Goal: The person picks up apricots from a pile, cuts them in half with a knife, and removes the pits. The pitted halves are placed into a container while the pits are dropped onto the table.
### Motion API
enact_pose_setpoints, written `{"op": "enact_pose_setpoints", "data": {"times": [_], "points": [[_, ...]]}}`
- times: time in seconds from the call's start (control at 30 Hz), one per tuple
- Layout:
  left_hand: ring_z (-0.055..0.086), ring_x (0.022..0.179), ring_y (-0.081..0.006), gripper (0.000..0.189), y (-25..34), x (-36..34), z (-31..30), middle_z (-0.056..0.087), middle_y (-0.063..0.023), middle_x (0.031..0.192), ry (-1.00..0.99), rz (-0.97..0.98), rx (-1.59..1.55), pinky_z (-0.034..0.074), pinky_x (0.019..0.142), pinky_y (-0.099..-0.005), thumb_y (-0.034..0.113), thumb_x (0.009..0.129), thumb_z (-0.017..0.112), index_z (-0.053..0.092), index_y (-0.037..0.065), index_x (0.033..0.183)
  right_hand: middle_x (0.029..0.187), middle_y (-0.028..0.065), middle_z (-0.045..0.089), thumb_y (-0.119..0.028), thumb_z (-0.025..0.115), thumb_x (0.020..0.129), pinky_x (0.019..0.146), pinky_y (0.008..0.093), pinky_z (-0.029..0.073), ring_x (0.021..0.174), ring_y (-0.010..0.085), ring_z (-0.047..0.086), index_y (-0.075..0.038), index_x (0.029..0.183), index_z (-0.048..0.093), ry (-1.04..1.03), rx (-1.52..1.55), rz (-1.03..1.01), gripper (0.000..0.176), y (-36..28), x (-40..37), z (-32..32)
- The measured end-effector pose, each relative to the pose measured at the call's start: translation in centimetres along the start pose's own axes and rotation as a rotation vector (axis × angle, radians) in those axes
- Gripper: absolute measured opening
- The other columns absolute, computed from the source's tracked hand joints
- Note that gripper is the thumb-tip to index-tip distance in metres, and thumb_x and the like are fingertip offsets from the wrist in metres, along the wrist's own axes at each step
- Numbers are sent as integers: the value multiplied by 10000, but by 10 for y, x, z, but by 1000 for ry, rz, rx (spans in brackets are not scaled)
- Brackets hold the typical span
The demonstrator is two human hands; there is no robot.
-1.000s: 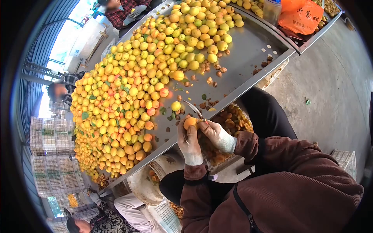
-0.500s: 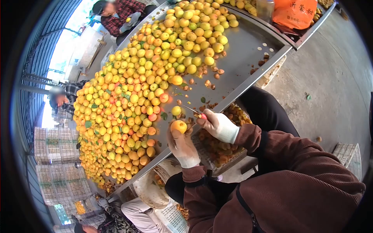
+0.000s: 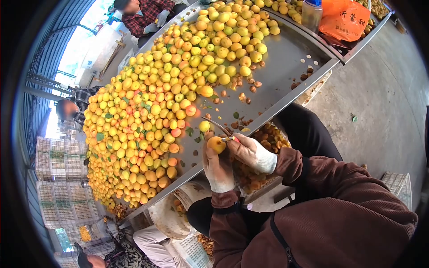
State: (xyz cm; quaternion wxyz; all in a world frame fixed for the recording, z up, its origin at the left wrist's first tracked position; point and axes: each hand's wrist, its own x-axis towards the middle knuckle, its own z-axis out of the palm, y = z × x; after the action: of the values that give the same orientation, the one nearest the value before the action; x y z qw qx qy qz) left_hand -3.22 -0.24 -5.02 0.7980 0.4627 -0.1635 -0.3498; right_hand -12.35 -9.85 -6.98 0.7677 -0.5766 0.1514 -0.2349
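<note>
The left hand, gloved, is closed around one apricot, which sits at its fingertips and looks whole from this side. The right hand, also gloved, lies just beside it and grips a small knife by its red handle. The thin curved blade points up and away from both hands, over the edge of the steel table. Whether the edge has entered the fruit cannot be told, since the fingers cover that spot.

Judging by how things lie, the work on this fruit is at its start or middle: no stone shows and no half has come off.

Of the whole job, a little is done and much is left. Beyond the hands and to their left a great heap of apricots covers most of the table, uncut. Between that heap and the hands lie loose stones and a few leaves on bare steel, which suggests that fruit there has been opened. Directly under the hands, below the table edge, a crate holds darker cut fruit. It is partly hidden by the arms. A pale bucket stands below the left wrist, its contents barely visible.

Far beyond the heap, a co-worker's gloved hands work at the opposite edge.
</note>
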Motion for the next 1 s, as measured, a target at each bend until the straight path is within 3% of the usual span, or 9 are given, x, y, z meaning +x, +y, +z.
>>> {"op": "enact_pose_setpoints", "data": {"times": [0.1, 0.3, 0.4, 0.43, 0.57, 0.7, 0.87, 0.9, 1.0], "points": [[553, 1103, -204, 524, -6, -1, -3, 554, -92, 1210, 8, 53, 86, 455, 960, -345, 372, 1001, 504, 433, 6, 1369, 944, 73, 613, -299, 520, 1000, 801, 305, 472, 908, 128, 551, 16, 1155, 544, -39, 168, 4, 352, 12, 3, -1], [543, 1120, -202, 477, 2, -9, 3, 547, -98, 1233, -17, 49, 189, 429, 986, -338, 305, 997, 519, 452, -15, 1346, 983, 172, 638, -306, 512, 997, 789, 324, 483, 909, 202, 607, 5, 1151, 550, -39, -150, 54, 349, -17, -10, -3], [531, 1122, -197, 384, 9, -10, 3, 554, -115, 1242, -11, 111, 434, 413, 992, -331, 155, 974, 500, 498, -50, 1299, 874, 211, 609, -282, 537, 979, 730, 349, 492, 800, 252, 612, -31, 1099, 561, 68, -213, -83, 279, 1, -14, 5], [544, 1062, -162, 387, 0, -6, -7, 587, -69, 1182, -26, 207, 484, 444, 934, -318, 262, 1006, 494, 533, -13, 1276, 871, 181, 604, -286, 529, 984, 742, 340, 487, 804, 219, 582, -29, 1089, 560, 79, -200, -58, 280, 3, -14, 8], [571, 1046, -166, 288, -5, 1, -22, 606, -81, 1150, 32, 254, 568, 457, 926, -308, 122, 964, 540, 554, -29, 1210, 924, 7, 587, -354, 480, 1014, 786, 278, 448, 897, 94, 485, -21, 1115, 561, 67, -11, -42, 357, 30, -6, 22], [616, 1003, -183, 313, 22, -5, -9, 648, -119, 1079, 122, 375, 781, 483, 892, -305, 84, 896, 634, 577, 4, 1193, 880, 49, 607, -396, 477, 1012, 748, 299, 462, 852, 121, 531, -15, 1059, 561, 29, -108, -24, 394, 28, 5, 31], [661, 938, -226, 365, 21, -3, -15, 660, -163, 1059, 220, 446, 928, 514, 830, -318, 119, 875, 685, 572, 5, 1204, 742, 167, 593, -435, 499, 988, 633, 349, 472, 696, 286, 617, -13, 999, 539, 97, -376, -109, 424, 13, 13, 31], [662, 947, -287, 400, 20, -3, -17, 649, -181, 1086, 216, 469, 986, 522, 814, -342, 182, 875, 699, 564, 12, 1211, 723, 218, 579, -393, 512, 982, 593, 397, 471, 701, 409, 616, -21, 973, 521, 104, -468, -115, 372, 15, 18, 29], [651, 961, -369, 470, 24, -1, -18, 635, -209, 1113, 219, 518, 1101, 533, 793, -374, 247, 859, 726, 551, 23, 1233, 741, 264, 574, -326, 510, 979, 576, 447, 464, 757, 475, 585, -27, 970, 507, 48, -675, -92, 300, 10, 19, 22]]}}
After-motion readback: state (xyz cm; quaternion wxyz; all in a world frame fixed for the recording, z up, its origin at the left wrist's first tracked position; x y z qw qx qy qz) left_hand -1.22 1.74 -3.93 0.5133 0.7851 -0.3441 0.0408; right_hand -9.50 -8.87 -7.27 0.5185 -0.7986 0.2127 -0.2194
